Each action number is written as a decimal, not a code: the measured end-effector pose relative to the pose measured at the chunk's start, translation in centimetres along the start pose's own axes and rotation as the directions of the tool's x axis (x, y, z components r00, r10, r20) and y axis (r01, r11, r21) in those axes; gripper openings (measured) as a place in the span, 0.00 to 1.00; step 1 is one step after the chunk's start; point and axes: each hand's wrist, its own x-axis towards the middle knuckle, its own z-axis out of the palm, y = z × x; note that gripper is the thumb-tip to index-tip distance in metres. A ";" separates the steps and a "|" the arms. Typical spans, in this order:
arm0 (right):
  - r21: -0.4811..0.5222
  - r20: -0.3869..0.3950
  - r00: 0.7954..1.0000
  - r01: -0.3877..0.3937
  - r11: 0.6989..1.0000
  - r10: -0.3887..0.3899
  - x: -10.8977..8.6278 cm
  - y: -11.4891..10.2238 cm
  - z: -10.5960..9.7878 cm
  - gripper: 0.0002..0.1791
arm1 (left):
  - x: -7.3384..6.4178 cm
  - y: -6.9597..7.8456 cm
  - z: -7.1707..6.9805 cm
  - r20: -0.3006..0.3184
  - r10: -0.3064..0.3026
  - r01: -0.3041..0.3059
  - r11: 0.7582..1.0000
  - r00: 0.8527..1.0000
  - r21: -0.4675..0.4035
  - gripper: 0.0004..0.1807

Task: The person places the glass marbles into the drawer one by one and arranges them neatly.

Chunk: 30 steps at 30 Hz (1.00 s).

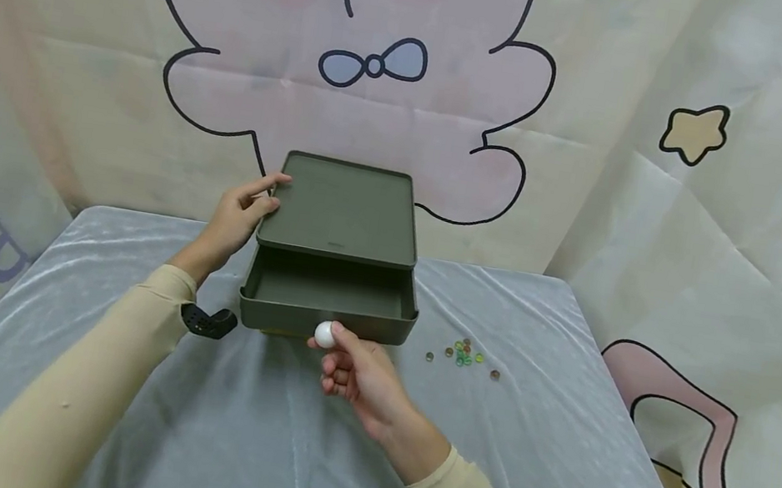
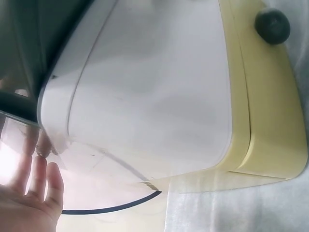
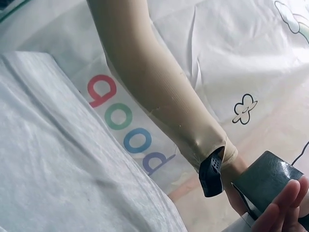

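The left hand (image 1: 232,216) rests, fingers extended, against the left edge of a dark green box (image 1: 347,208) on the surface (image 1: 240,441); its upper drawer (image 1: 284,318) juts forward, the right hand (image 1: 371,380) pinching its white knob (image 1: 324,334). Small marbles (image 1: 463,353) lie farther right.

The dark green box (image 1: 343,211) touching the left fingers (image 1: 265,183) looks like smooth, matt plastic, while its white side panel (image 2: 154,96), just beside those fingers, seems smooth plastic with a soft gloss. The round white piece (image 1: 324,334) pinched by the right fingers (image 1: 339,364) is smooth, lightly shiny. Marbles (image 1: 461,354) right of these fingers resemble glossy, see-through glass; the tablecloth (image 1: 240,441) below the fingers is velvety, crumpled cloth with a dull sheen
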 end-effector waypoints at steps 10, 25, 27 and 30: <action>0.040 0.045 0.998 -0.045 0.998 0.043 -1.4 0.8 0.1 0.20 | -0.4 0.0 0.1 0.027 -0.043 0.042 0.999 0.999 0.028 0.25; 0.040 0.105 0.992 -0.069 0.997 0.065 -3.1 1.1 0.2 0.18 | -0.2 -0.1 -0.1 0.015 -0.015 0.014 0.999 1.000 0.044 0.25; 0.043 0.108 0.992 -0.077 0.996 0.072 -3.2 1.2 0.2 0.18 | -0.1 0.0 -0.2 0.013 -0.011 0.010 0.999 1.000 0.044 0.25; 0.053 0.122 0.990 -0.084 0.995 0.077 -3.4 1.4 0.1 0.17 | -0.1 0.1 -0.1 0.015 -0.011 0.010 0.999 1.000 0.041 0.25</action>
